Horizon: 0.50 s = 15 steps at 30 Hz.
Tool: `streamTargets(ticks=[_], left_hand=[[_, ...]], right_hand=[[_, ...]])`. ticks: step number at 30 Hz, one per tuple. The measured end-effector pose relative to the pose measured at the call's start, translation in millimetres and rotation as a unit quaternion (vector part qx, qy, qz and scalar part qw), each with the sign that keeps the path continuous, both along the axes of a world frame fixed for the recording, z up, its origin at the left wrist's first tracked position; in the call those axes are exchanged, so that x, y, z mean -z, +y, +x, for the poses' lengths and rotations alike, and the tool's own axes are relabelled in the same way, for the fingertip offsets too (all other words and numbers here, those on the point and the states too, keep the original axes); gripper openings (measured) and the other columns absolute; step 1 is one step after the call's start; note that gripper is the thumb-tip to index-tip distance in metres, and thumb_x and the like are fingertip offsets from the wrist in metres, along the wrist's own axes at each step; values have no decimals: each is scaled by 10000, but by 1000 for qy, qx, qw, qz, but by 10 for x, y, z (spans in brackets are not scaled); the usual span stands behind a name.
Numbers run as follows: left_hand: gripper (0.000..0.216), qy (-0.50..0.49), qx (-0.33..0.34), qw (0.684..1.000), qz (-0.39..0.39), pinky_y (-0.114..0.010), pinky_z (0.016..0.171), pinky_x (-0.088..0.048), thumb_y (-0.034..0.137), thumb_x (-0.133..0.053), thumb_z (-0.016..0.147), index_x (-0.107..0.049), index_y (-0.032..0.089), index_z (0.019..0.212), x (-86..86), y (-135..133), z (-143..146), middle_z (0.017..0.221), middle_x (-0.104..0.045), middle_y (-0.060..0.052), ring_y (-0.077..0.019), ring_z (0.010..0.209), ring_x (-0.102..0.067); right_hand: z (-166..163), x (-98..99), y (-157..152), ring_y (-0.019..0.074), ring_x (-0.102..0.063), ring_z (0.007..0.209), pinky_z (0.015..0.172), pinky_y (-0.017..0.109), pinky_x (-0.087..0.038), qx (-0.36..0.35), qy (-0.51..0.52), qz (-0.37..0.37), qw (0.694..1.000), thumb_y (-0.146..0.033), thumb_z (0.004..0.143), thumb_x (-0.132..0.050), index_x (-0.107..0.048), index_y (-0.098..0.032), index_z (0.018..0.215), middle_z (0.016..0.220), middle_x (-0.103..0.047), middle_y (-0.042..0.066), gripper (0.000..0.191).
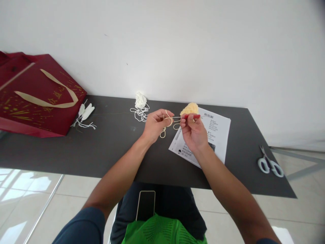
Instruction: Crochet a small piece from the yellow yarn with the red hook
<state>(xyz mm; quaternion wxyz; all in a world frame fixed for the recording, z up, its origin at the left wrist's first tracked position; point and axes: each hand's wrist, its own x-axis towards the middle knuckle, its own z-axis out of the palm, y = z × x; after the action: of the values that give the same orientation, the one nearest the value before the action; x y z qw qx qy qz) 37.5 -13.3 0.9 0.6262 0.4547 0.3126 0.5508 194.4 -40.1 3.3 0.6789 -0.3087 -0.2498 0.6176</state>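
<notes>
Both hands are raised over the dark table (114, 149). My left hand (154, 124) is closed, pinching a loop of cream yarn (168, 122) whose tail hangs below the fingers. My right hand (193, 132) is closed on a red-handled crochet hook (190, 116), whose thin metal shaft points left into the yarn loop. A small ball of pale yellow yarn (190, 108) sits on the table just behind my right hand, beside a printed paper sheet (215, 135).
A dark red gift bag (38, 95) lies at the far left, with small white pieces (85, 113) next to it. A tangle of white yarn (140, 105) lies by the wall. Scissors (269, 164) rest at the right edge. A phone (146, 205) lies on my lap.
</notes>
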Motion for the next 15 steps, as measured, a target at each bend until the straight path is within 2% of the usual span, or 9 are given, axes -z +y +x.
streamTargets(ticks=[3, 10, 13, 15], left_hand=[[193, 39, -23, 999, 24, -231, 631, -445, 235, -836, 737, -777, 183, 913, 36, -4, 16, 747, -707, -4, -99, 654, -602], [485, 46, -47, 998, -6, -222, 615, -480, 206, -830, 705, -735, 189, 1180, -16, -43, 80, 782, -734, 18, -87, 629, -614], [495, 48, -69, 996, -4, -213, 611, -481, 171, -807, 704, -721, 184, 1191, -36, -71, 105, 765, -732, 27, -79, 613, -614], [428, 56, -81, 995, 1, -210, 590, -476, 167, -790, 709, -733, 179, 1133, -30, -87, 115, 742, -718, 32, -77, 593, -604]], right_hand=[[-33, 19, -6, 41, -708, 736, 684, 115, -616, 13, 12, -21, 1000, -343, 781, -894, -682, -223, 851, 893, -773, -46, 253], [-142, 46, -69, 60, -762, 790, 743, 134, -649, 27, -5, -5, 1000, -346, 801, -877, -711, -240, 887, 964, -822, -28, 215], [-187, 47, -96, 65, -758, 762, 706, 141, -644, 29, -20, 8, 999, -340, 820, -861, -724, -239, 904, 964, -829, -15, 190], [-214, 53, -112, 67, -749, 743, 691, 150, -642, 32, -32, 13, 999, -342, 828, -853, -729, -242, 909, 964, -830, -14, 179]])
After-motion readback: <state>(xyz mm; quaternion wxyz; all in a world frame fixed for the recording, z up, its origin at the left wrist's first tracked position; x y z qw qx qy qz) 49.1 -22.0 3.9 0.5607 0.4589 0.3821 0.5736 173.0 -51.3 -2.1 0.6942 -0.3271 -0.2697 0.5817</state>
